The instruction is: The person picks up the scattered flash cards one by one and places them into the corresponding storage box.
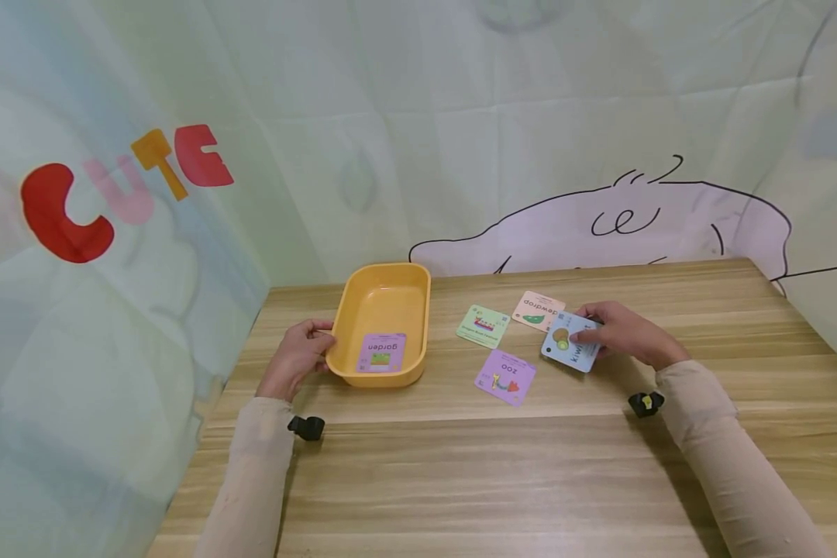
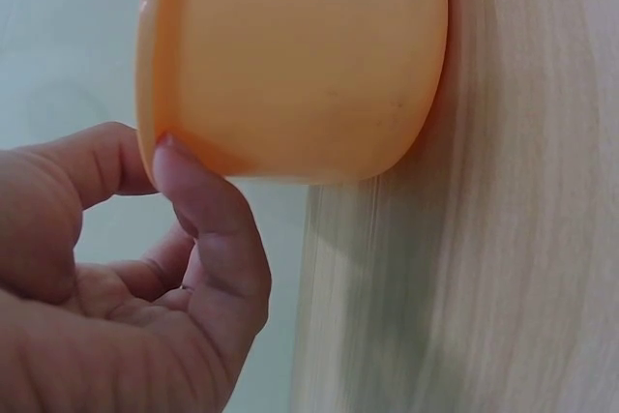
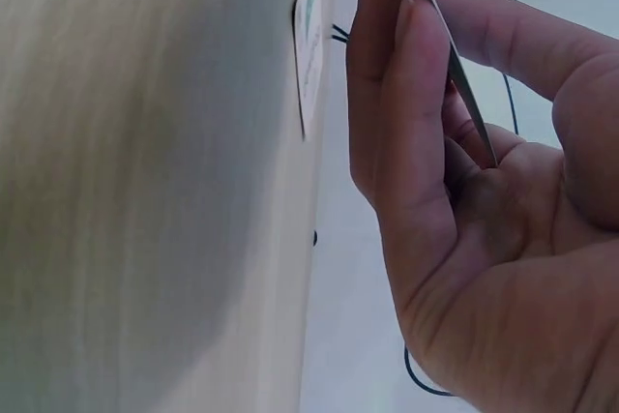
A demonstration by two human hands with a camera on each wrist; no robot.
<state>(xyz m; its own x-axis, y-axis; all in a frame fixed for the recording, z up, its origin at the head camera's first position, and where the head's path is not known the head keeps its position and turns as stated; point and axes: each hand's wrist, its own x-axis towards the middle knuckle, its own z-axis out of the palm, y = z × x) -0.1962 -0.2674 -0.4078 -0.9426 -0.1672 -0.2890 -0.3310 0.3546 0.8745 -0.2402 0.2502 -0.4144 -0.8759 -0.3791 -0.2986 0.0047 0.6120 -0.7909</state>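
Observation:
A yellow plastic tub point(image 1: 385, 306) stands at the table's back left, and a purple "garden" card point(image 1: 381, 353) lies in its near end. My left hand point(image 1: 300, 353) pinches the tub's rim at the near left corner; the left wrist view shows thumb and finger on either side of the rim point(image 2: 147, 74). My right hand point(image 1: 624, 333) holds a blue kiwi card point(image 1: 570, 342) between thumb and fingers, tilted above the table. In the right wrist view the card point(image 3: 455, 65) appears edge-on, raised off the wood.
On the table point(image 1: 418, 480) between tub and right hand lie a green dragon boat card point(image 1: 483, 326), a peach "dewdrop" card point(image 1: 535, 310), partly behind the kiwi card, and a purple "zoo" card point(image 1: 505, 377). A printed curtain point(image 1: 390, 155) hangs behind the back edge.

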